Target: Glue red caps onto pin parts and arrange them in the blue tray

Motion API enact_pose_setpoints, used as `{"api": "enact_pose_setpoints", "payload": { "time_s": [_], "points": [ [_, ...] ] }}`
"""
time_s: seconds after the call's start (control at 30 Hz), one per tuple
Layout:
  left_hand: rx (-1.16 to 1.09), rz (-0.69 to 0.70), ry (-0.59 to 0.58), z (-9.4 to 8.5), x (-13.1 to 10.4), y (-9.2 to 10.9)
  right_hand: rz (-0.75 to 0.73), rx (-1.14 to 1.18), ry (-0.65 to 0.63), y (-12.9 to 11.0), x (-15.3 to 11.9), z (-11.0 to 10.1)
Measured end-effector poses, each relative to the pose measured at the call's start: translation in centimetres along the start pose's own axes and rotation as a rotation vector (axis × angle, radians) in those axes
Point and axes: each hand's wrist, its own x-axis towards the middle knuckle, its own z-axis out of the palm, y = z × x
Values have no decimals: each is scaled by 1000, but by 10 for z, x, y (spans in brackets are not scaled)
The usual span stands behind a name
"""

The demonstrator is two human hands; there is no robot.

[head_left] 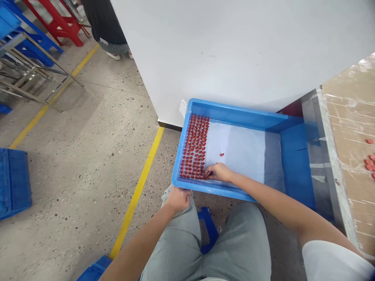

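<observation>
A blue plastic bin, lined with a white sheet, lies in front of me. Along its left side stand close rows of small red pieces, too small to name. My right hand is inside the bin, its fingertips pinched at the near end of the rightmost row, on one of those pieces. One loose red piece lies on the sheet just beyond this hand. At the near left corner, my left hand is closed against the bin's rim above my knee; its fingers are partly hidden.
A white panel rises behind the bin. On the right, a cardboard-covered surface holds several red discs. A blue crate, a metal frame stool, a red stool and another person are to the left.
</observation>
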Motion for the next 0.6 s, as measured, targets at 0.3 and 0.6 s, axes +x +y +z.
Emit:
{"api": "enact_pose_setpoints", "payload": {
  "time_s": [0.3, 0.6],
  "points": [
    [8, -1, 0, 1, 0, -1, 145, -35, 637, 27, -41, -45],
    [3, -11, -6, -1, 1, 3, 319, -111, 568, 58, -28, -38]
  ]
}}
